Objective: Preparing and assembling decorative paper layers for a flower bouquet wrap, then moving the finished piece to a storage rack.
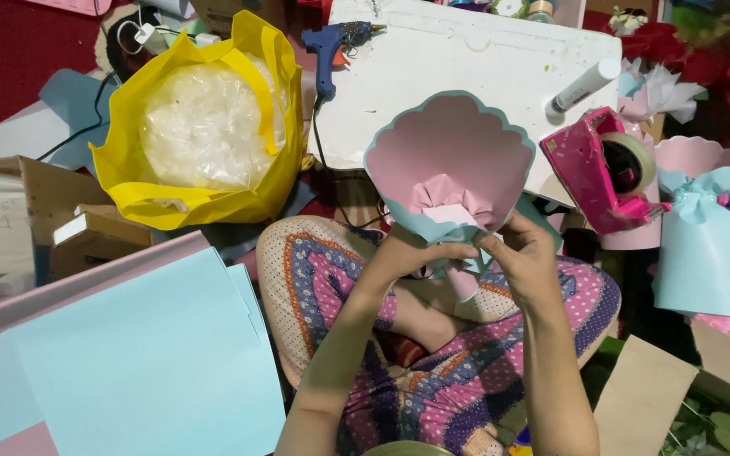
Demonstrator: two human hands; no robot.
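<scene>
I hold a scalloped paper cone (452, 152), pink inside with a light blue outer edge, above my lap. Crumpled pink tissue (448, 197) sits in its narrow lower part. My left hand (407, 251) grips the cone's base from the left. My right hand (527, 257) pinches the base from the right. A pink stem end (465, 284) sticks out below my hands.
A yellow bag (204, 127) with clear plastic stands at the left. Light blue and pink paper sheets (145, 355) lie at my lower left. A blue glue gun (331, 46) rests on a white board (466, 67). At the right are a pink tape dispenser (606, 169) and a finished blue cone (701, 245).
</scene>
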